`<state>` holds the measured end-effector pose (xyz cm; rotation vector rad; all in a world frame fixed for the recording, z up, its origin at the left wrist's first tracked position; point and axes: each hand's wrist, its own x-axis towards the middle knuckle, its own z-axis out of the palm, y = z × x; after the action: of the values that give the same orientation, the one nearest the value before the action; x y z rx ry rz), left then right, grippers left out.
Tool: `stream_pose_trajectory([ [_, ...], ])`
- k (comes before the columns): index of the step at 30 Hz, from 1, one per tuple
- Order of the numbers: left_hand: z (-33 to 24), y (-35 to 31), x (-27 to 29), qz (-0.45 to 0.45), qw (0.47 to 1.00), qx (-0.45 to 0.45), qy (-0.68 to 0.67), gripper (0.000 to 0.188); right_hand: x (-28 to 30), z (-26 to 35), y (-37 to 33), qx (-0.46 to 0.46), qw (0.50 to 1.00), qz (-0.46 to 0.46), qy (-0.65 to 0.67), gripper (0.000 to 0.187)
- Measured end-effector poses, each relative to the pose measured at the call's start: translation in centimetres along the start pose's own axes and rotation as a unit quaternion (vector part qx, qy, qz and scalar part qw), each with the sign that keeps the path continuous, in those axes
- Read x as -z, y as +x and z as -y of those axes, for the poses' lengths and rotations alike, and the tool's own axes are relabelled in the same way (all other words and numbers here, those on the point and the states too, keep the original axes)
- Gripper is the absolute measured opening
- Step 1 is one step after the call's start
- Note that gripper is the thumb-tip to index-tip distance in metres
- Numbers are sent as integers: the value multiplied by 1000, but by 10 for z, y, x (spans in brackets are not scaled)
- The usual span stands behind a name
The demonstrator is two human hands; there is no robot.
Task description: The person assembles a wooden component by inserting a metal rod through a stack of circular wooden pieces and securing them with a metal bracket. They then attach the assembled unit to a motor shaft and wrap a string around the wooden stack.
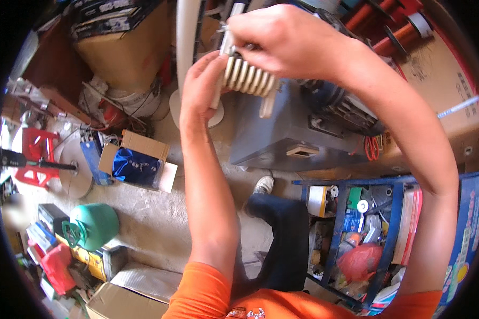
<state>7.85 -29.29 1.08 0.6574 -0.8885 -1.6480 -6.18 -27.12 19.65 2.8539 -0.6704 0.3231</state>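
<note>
A cream ribbed former (250, 77), with several ridges side by side, sits at the top centre, in front of a grey metal machine cabinet (271, 125). My left hand (203, 85) is closed on the pale flat plate at the former's left end, thumb toward the ridges. Above it, my right hand (271, 40) has its fingers curled and pinched near the top of that plate, by a small metal piece. What the right fingertips hold is hidden. A pale tab hangs below the former's right end.
Copper wire spools (394, 40) lie at the upper right on cardboard. Below, a blue shelf rack (391, 223) holds bags and small parts. To the left are an opened carton (167, 175) with blue wrapping, a green canister (98, 226) and a red stool (37, 151).
</note>
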Motion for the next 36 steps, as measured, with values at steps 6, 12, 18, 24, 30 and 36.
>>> stream_pose_trajectory([
  [6, -4, -7, 11, -20, 999, 28, 16, 33, 69, 54, -70, -168, 951, -257, 23, 7],
  [12, -3, -21, 3, -42, 999, 5, 7, 36, 83, 93, -310, -497, 637, -570, 148, 9],
  [18, 2, -52, 16, -97, 993, -29, 54, 48, -45, 90, -430, -675, 553, -472, 125, 10],
  [24, 5, -158, 10, -146, 964, 2, 224, 49, -71, 76, -426, -671, 657, -343, -20, 35],
  [30, 0, -238, 19, -91, 899, 93, 418, 42, -76, 223, -414, -648, 601, -408, 230, 30],
  [36, 81, -272, 100, 17, 833, 139, 535, 35, -128, 378, -416, -699, 496, -319, 405, 25],
])
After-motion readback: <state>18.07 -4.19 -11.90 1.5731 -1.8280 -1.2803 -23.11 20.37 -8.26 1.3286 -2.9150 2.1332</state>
